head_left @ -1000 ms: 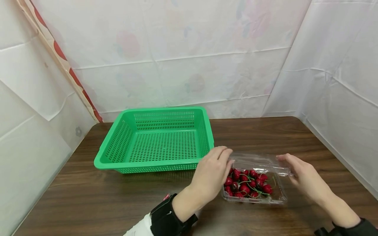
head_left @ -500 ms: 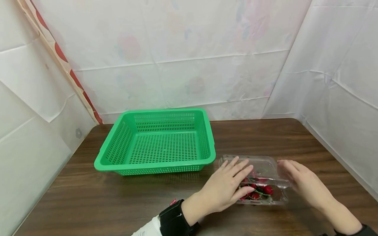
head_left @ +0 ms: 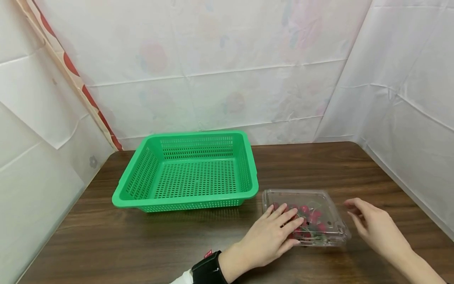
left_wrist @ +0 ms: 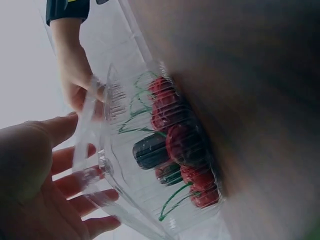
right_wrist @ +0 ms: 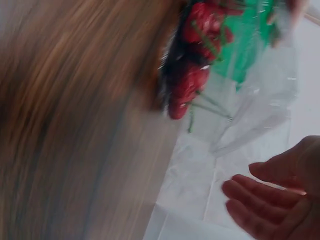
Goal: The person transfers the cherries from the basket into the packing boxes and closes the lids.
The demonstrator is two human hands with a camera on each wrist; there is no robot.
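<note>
A clear plastic clamshell box (head_left: 328,205) of cherries sits on the table, its lid lying down over the fruit. My left hand (head_left: 271,234) rests on the lid's left part with fingers spread and straight. Through the plastic, the left wrist view shows red and dark cherries (left_wrist: 162,102) with green stems, the lid edge close to the hand's fingers. My right hand (head_left: 377,228) is just right of the box, fingers loosely bent and holding nothing. In the right wrist view a gap separates those fingers (right_wrist: 255,197) from the box.
A green perforated plastic basket (head_left: 186,199) stands left of the box, close to it. Below both is a dark wood-grain table (head_left: 142,244). White sheeting (head_left: 220,79) hangs behind and along both sides of the table.
The raised lid has come down over the cherries. My left hand has moved from the box's left edge onto the lid, and my right hand has let go of the lid and drawn right.
</note>
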